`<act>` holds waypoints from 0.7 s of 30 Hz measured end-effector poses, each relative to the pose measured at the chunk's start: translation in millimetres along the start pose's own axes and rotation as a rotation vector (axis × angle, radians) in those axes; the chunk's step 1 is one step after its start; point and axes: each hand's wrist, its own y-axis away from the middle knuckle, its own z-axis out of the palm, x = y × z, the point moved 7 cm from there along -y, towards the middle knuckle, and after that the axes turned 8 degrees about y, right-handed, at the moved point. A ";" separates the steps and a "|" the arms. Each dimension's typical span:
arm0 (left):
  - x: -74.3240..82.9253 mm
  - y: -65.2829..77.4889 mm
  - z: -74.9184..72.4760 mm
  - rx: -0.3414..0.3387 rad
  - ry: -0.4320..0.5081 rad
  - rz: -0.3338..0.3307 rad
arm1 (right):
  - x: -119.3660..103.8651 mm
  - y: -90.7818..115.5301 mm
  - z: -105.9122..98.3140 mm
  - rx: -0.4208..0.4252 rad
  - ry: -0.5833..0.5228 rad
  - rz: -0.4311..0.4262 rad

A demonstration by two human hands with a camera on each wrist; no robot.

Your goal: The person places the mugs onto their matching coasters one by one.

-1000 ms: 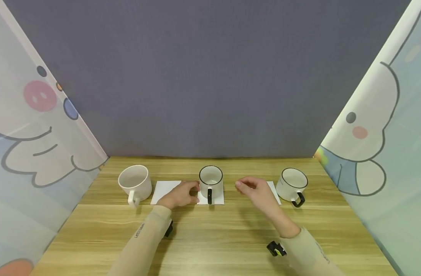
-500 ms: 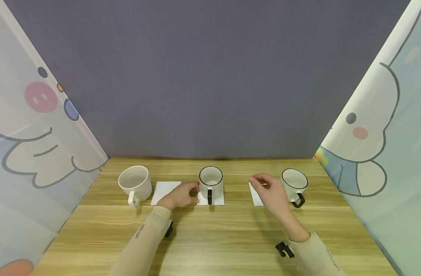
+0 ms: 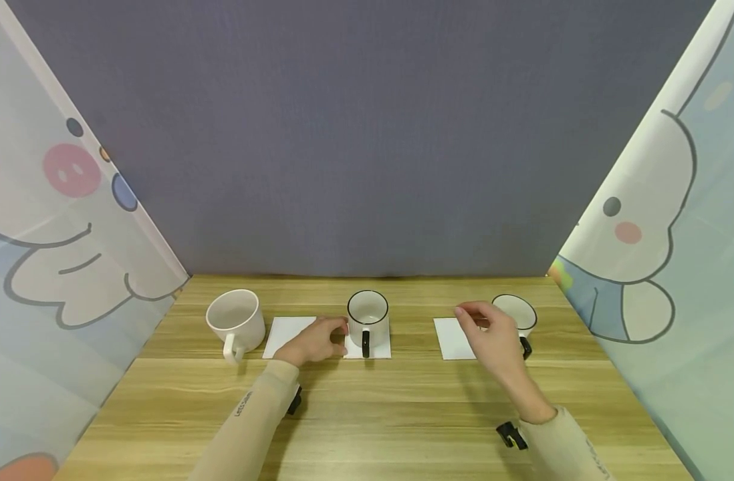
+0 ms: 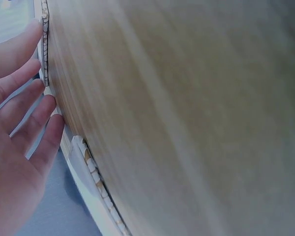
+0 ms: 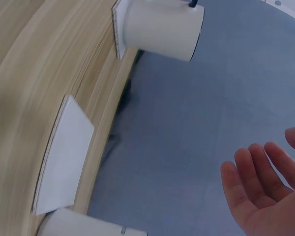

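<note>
My left hand [image 3: 319,339] rests low beside the middle mug [image 3: 368,317], white with a black rim and black handle. That mug stands upright on a white square coaster [image 3: 349,351]. In the left wrist view the thumb and fingertips [image 4: 38,64] lie close by the coaster's ridged edge [image 4: 45,44]; contact is unclear. Another white coaster [image 3: 283,331] lies partly behind the left hand. My right hand [image 3: 496,337] holds nothing, fingers loosely bent, above the table between a bare right coaster [image 3: 454,339] and the right black-rimmed mug [image 3: 517,308], which it partly hides.
A wide all-white mug [image 3: 236,321] stands at the left, handle toward the front. The wooden table [image 3: 367,421] ends at a grey upright panel [image 3: 367,167]. Printed curtains [image 3: 674,200] flank both sides.
My right hand has moved to the right, toward the right mug, uncovering the right coaster. The left hand and all the mugs have stayed in place.
</note>
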 end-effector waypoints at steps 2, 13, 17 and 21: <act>0.2 0.1 -0.1 0.000 -0.002 0.003 | 1.7 0.2 -3.4 0.024 0.006 -0.018; 0.9 0.1 -0.3 0.001 0.002 -0.005 | 16.8 0.3 -15.0 0.071 0.068 -0.070; -0.3 -0.4 0.2 0.004 -0.009 -0.004 | 22.3 0.9 -18.7 0.074 0.104 -0.080; -1.0 -0.9 0.1 0.006 -0.005 0.001 | 26.8 0.5 -23.1 0.077 0.144 -0.084</act>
